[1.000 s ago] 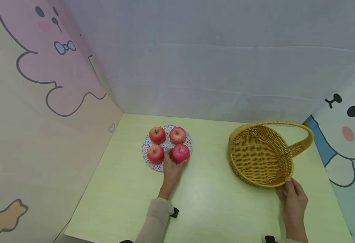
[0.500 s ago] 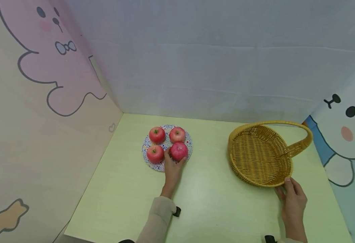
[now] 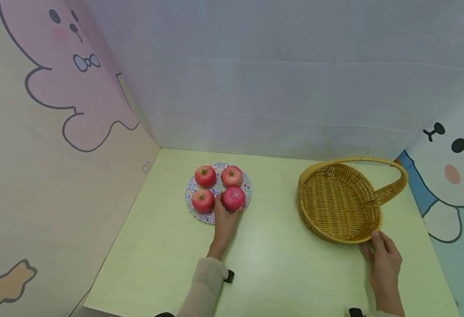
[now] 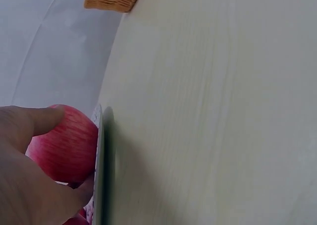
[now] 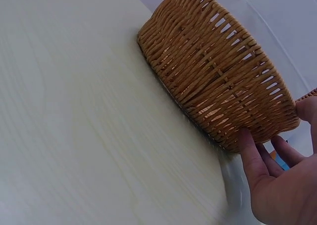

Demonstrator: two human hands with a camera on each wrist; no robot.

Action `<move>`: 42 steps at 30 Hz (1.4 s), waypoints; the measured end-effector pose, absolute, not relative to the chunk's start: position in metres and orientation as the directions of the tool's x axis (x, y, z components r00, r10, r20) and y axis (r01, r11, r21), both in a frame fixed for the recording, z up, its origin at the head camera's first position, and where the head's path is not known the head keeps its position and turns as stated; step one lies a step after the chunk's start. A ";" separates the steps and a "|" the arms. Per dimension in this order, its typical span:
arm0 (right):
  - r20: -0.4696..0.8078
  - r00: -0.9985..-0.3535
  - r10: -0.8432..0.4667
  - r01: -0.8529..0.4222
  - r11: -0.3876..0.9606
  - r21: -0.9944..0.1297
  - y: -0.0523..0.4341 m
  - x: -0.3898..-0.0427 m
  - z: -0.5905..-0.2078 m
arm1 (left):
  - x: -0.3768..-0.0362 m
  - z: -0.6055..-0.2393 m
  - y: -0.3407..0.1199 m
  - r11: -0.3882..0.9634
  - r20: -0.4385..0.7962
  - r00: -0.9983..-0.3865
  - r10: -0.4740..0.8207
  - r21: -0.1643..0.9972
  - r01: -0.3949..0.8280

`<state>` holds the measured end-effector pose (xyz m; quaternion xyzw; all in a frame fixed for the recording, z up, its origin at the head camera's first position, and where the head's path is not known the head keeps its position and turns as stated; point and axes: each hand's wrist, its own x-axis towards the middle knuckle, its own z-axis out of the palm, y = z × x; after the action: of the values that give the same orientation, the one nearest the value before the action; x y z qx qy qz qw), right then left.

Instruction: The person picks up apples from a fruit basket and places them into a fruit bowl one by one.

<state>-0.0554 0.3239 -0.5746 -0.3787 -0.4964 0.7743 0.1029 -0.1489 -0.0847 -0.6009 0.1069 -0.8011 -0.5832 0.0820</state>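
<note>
Since the earlier frames the near-right red apple (image 3: 233, 198) has shifted slightly inward on its plate, toward the other fruit, with the left hand (image 3: 224, 221) still around it; the right hand (image 3: 383, 259) and the basket have stayed as they were.

The pale yellow-green table (image 3: 271, 259), smooth with a faint wood grain, is boxed in by 3 walls: a plain grey-white back wall (image 3: 279, 75), a cream left wall with a pink cartoon rabbit (image 3: 57, 83) and a right wall with a white cartoon bear (image 3: 454, 167).

The round woven wicker basket with an arched handle (image 3: 339, 202) stands on the right of the table, tan and ribbed in texture. The right hand's grip is on the near rim, thumb over the edge and fingers (image 5: 252, 153) against the outer wall.

The round, flat, blue-patterned plate (image 3: 247, 187) lies left of centre, well apart from the basket, carrying 4 glossy, rounded red apples in a square. The left hand's grip pinches the near-right apple, thumb on its left side and fingers curled under its near side, the apple resting on the plate.
</note>
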 end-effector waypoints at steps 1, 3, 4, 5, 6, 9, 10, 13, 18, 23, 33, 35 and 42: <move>-0.489 -0.689 0.536 0.220 -0.487 -0.845 0.324 -0.056 -0.574 | -0.149 -0.600 -0.085 0.303 0.006 -0.965 -0.263 0.950 -0.077; -0.495 -0.689 0.529 0.228 -0.490 -0.841 0.325 -0.057 -0.574 | -0.149 -0.600 -0.085 0.310 0.003 -0.966 -0.260 0.947 -0.081; -0.500 -0.689 0.524 0.232 -0.495 -0.838 0.325 -0.058 -0.573 | -0.150 -0.600 -0.085 0.316 -0.001 -0.966 -0.259 0.945 -0.086; -0.504 -0.691 0.519 0.234 -0.499 -0.834 0.326 -0.058 -0.573 | -0.150 -0.600 -0.085 0.320 -0.003 -0.966 -0.257 0.943 -0.088; -0.510 -0.688 0.516 0.236 -0.505 -0.830 0.326 -0.059 -0.573 | -0.150 -0.599 -0.085 0.324 -0.008 -0.966 -0.257 0.941 -0.094; -0.514 -0.697 0.500 0.233 -0.520 -0.822 0.327 -0.060 -0.573 | -0.150 -0.598 -0.086 0.328 -0.013 -0.966 -0.260 0.939 -0.101; -0.510 -0.700 0.500 0.230 -0.517 -0.824 0.327 -0.060 -0.573 | -0.150 -0.597 -0.086 0.328 -0.010 -0.965 -0.260 0.940 -0.098; -0.497 -0.714 0.493 0.214 -0.523 -0.825 0.328 -0.058 -0.573 | -0.149 -0.598 -0.086 0.338 0.000 -0.965 -0.261 0.937 -0.091; -0.500 -0.715 0.489 0.203 -0.539 -0.817 0.333 -0.054 -0.575 | -0.148 -0.598 -0.083 0.335 -0.015 -0.967 -0.256 0.936 -0.103; -0.518 -0.706 0.483 0.251 -0.513 -0.821 0.336 -0.051 -0.577 | -0.146 -0.596 -0.083 0.336 -0.015 -0.967 -0.255 0.936 -0.103; -0.478 -0.740 0.472 0.248 -0.469 -0.847 0.337 -0.039 -0.574 | -0.136 -0.590 -0.086 0.385 0.023 -0.974 -0.224 0.921 -0.067; -0.467 -0.756 0.458 0.252 -0.455 -0.854 0.337 -0.036 -0.573 | -0.135 -0.588 -0.086 0.395 0.035 -0.974 -0.222 0.917 -0.057; -0.493 -0.769 0.406 0.365 -0.352 -0.862 0.339 -0.030 -0.575 | -0.126 -0.580 -0.089 0.406 0.021 -0.972 -0.233 0.911 -0.078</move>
<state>-0.0303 0.3391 -0.5754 -0.3392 -0.5689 0.7491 0.0137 -0.1265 -0.0894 -0.5804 0.0930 -0.8353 -0.5371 0.0722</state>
